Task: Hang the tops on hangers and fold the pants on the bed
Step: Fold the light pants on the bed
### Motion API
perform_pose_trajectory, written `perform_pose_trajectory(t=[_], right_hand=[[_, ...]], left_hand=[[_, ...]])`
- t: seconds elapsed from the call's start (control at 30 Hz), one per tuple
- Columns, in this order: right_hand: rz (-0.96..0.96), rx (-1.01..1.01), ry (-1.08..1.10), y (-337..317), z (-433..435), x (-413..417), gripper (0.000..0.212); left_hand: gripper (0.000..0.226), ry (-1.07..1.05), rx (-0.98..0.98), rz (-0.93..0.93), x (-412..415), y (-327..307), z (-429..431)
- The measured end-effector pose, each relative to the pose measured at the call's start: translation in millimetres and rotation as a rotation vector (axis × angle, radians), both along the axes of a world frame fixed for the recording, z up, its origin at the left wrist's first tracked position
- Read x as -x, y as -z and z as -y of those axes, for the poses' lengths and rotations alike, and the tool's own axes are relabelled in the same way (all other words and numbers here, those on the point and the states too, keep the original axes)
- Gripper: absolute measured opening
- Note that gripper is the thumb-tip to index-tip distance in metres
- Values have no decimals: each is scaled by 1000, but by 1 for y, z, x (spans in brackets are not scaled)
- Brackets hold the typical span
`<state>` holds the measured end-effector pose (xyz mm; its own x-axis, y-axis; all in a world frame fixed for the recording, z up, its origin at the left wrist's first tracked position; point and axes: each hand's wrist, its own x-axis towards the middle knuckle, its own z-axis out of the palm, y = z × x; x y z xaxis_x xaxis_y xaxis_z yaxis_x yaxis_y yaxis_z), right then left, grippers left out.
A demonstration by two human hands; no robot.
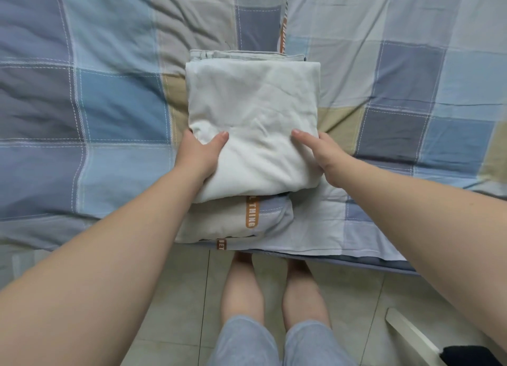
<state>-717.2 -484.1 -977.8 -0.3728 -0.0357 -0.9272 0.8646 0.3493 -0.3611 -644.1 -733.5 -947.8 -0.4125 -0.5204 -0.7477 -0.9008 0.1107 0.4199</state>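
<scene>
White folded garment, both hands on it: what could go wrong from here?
1. The left hand and right hand grip only the near corners of the white folded garment; if lifted, its far half may sag open.
2. It overlaps the grey folded garment off-centre, so the stack could skew.

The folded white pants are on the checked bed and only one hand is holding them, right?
No, both: the left hand and the right hand grip the folded white pants on the checked bed, as the head view shows.
</scene>
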Motion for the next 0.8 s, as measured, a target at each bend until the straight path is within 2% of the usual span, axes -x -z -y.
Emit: perform_pose_trajectory(t=[0.07,0.17,0.2,0.3,0.37,0.43,0.6,0.8], right_hand=[[0,11,-12,-8,-3,-1,86],[72,52,-31,-23,-11,-3,88],[121,80,-34,-28,-13,-6,85],[285,207,-12,-41,-20,-19,64],[388,269,27,-53,-23,-30,45],[443,283,71,-70,-27,-43,38],[435,213,44,-142,-35,-76,45],[243,148,178,-257,-41,-110,42]], left_hand=[[65,-60,-101,7,2,-9,-2],[37,-129,-371,110,0,-29,2],[35,-142,-458,175,-3,-39,5],[56,-118,-641,409,-19,-56,18],[58,-112,-724,465,-36,-65,22],[57,-156,-795,457,-59,-75,19],[53,-232,-795,339,-110,-119,1],[39,-140,-685,132,-137,-200,-7]])
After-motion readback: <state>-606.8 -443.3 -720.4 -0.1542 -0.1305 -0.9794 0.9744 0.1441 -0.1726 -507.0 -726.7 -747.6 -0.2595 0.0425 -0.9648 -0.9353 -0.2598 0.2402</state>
